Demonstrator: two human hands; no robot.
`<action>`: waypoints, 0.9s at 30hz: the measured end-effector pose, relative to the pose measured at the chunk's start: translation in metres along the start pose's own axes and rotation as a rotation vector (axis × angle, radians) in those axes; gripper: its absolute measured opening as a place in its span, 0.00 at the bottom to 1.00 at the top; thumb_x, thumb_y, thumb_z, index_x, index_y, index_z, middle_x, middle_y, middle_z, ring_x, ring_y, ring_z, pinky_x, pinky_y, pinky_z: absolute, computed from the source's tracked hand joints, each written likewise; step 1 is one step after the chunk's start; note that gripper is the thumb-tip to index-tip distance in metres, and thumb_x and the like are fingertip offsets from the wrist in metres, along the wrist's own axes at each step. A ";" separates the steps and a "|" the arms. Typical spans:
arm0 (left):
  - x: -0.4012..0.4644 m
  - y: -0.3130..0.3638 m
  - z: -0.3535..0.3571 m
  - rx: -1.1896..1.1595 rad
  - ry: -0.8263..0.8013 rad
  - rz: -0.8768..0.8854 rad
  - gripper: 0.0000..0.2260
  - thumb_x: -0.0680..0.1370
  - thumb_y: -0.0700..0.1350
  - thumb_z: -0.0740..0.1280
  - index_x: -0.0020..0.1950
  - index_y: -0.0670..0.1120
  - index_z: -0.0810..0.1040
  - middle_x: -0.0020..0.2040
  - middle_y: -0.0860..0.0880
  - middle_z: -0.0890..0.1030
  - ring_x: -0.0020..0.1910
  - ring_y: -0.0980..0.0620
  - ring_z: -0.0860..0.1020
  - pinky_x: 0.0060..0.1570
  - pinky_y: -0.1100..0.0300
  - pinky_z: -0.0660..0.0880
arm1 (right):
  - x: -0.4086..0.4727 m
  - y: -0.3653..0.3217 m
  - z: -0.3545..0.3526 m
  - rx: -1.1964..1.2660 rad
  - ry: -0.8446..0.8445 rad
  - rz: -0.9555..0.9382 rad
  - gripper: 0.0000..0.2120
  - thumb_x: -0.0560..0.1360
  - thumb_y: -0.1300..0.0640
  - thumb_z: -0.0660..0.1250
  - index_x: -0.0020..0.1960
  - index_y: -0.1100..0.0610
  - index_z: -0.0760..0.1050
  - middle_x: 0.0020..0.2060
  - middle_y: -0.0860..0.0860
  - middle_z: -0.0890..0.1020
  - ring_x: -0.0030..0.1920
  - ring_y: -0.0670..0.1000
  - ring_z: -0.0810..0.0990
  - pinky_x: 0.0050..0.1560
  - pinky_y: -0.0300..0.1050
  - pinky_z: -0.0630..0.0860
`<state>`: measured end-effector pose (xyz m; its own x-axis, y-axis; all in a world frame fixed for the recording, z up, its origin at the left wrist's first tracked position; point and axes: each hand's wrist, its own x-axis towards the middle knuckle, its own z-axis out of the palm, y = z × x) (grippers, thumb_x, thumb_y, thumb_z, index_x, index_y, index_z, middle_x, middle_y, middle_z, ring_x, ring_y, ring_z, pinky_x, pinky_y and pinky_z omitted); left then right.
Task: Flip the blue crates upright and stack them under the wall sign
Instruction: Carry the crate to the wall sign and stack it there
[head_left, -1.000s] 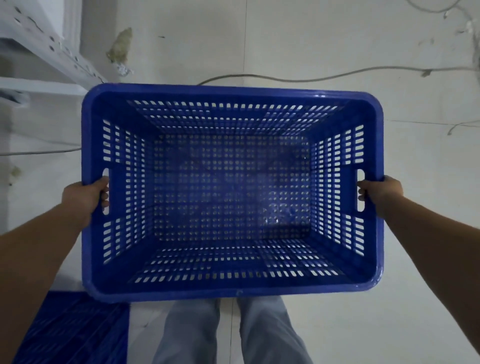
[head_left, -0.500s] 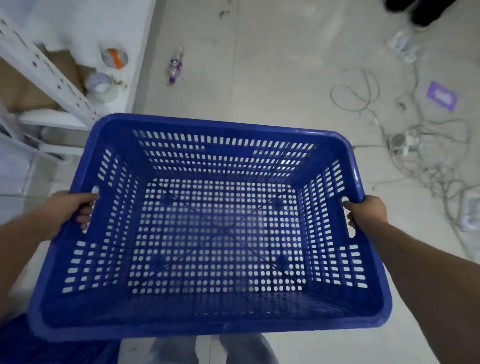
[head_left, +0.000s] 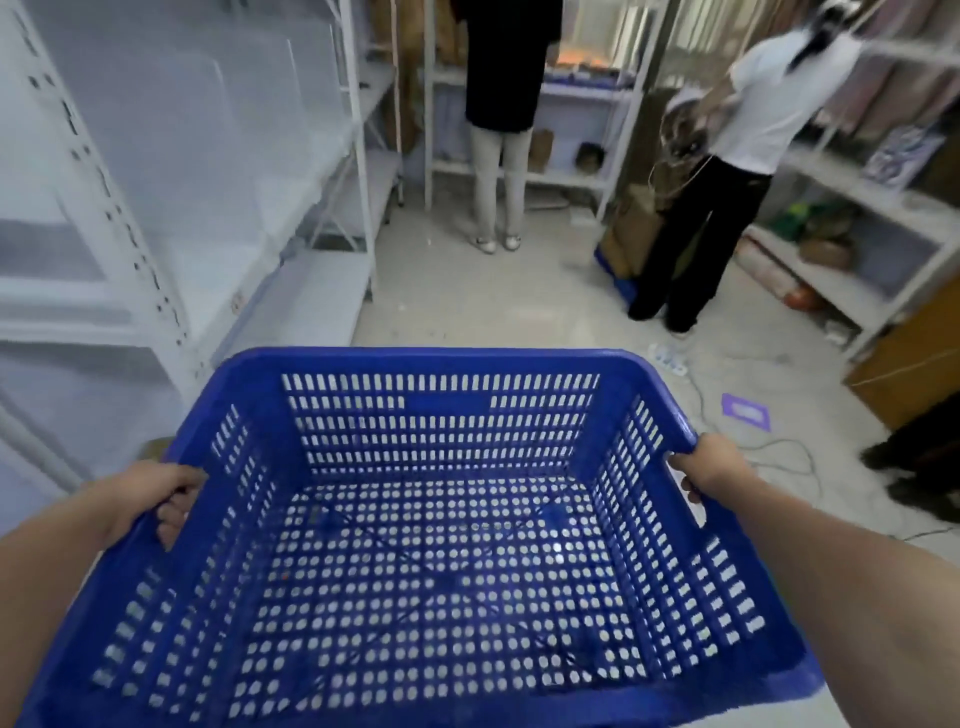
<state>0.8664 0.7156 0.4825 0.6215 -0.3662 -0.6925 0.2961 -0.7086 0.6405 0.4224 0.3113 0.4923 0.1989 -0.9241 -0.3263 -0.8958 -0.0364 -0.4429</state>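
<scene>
We've got the blue perforated plastic crate (head_left: 415, 545) upright, open side up, filling the lower half of the frame and held off the floor. Left hand (head_left: 150, 499) at lower left grips the crate's side rim, fingers curled through the handle slot; right hand (head_left: 711, 467) at centre right does the same on the opposite wall. So the flip looks done for this one, and we're in the carry step.

No wall sign in view, so we can't tell where the drop spot is. Ahead: white metal shelving (head_left: 171, 208) at upper left, a person in a black top (head_left: 501, 104) at top centre, another person in a white shirt (head_left: 753, 130) at upper right, and cables (head_left: 779, 447) on the floor at right.

Next move, as we judge it: find the sign, keep the crate level, steer clear of ppl & cords, then set it down.
</scene>
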 end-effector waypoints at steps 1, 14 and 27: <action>-0.010 0.009 -0.005 0.020 -0.013 0.015 0.22 0.83 0.43 0.55 0.28 0.45 0.60 0.19 0.49 0.59 0.15 0.53 0.57 0.20 0.65 0.62 | -0.007 -0.006 -0.011 -0.016 0.012 -0.010 0.10 0.77 0.57 0.65 0.49 0.65 0.74 0.30 0.58 0.80 0.25 0.54 0.78 0.29 0.41 0.73; -0.157 0.118 -0.068 0.093 0.015 0.247 0.27 0.83 0.42 0.54 0.22 0.42 0.64 0.17 0.45 0.64 0.14 0.49 0.63 0.32 0.56 0.64 | -0.096 -0.081 -0.166 0.057 0.131 -0.137 0.06 0.74 0.67 0.65 0.49 0.69 0.74 0.30 0.62 0.76 0.23 0.56 0.73 0.23 0.43 0.72; -0.178 0.097 -0.119 0.064 0.031 0.128 0.26 0.83 0.46 0.53 0.23 0.44 0.63 0.18 0.47 0.63 0.14 0.51 0.61 0.27 0.59 0.60 | -0.111 -0.131 -0.152 0.039 0.151 -0.122 0.08 0.73 0.65 0.69 0.38 0.65 0.72 0.26 0.61 0.79 0.21 0.56 0.76 0.23 0.44 0.76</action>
<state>0.8707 0.7837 0.7068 0.6737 -0.4381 -0.5951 0.1667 -0.6945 0.6999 0.4570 0.3607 0.7136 0.2404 -0.9604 -0.1409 -0.8520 -0.1392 -0.5047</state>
